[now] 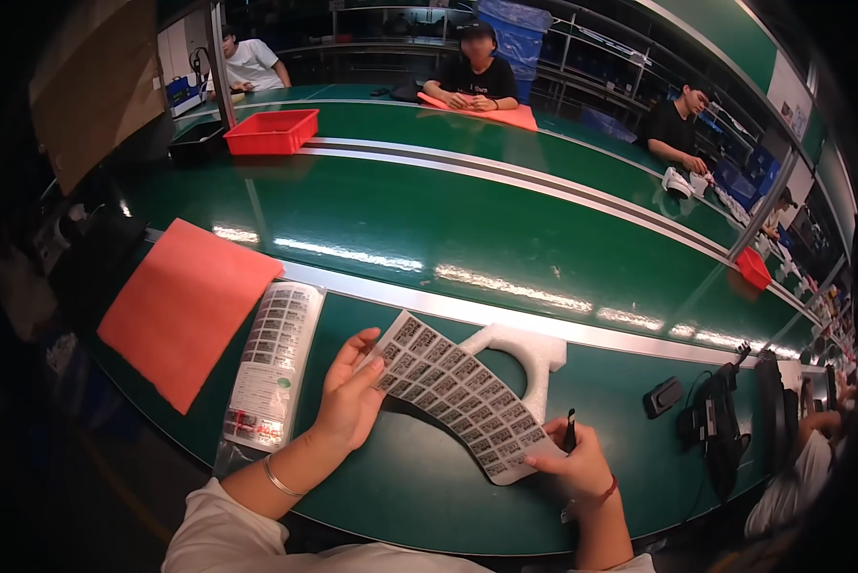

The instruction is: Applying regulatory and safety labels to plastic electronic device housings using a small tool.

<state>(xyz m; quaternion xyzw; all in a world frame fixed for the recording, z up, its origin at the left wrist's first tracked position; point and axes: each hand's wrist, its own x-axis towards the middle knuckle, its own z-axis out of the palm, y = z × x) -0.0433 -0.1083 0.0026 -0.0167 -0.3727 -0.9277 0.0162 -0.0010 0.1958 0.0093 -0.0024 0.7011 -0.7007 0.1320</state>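
Note:
A bendy white sheet of labels [462, 396], printed with rows of small dark stickers, is held up between both my hands over the green bench. My left hand [350, 401] pinches its upper left corner between thumb and fingers. At the lower right end, my right hand [582, 468] grips the sheet with the thumb on top. A slim black tool [570, 432] sticks up by the right fingers; its kind is unclear. Behind the sheet lies a curved white foam piece [541, 363], partly covered by it. Left of my left hand is a clear plastic bag [274, 368] of printed label sheets.
An orange-red mat [192, 304] lies at the left. To the right are a small black device [663, 396] and black cabled gear [720, 420]. Beyond a metal rail runs a green conveyor [400, 210], with a red tray [271, 131] at its far side. Several people work across and beside it.

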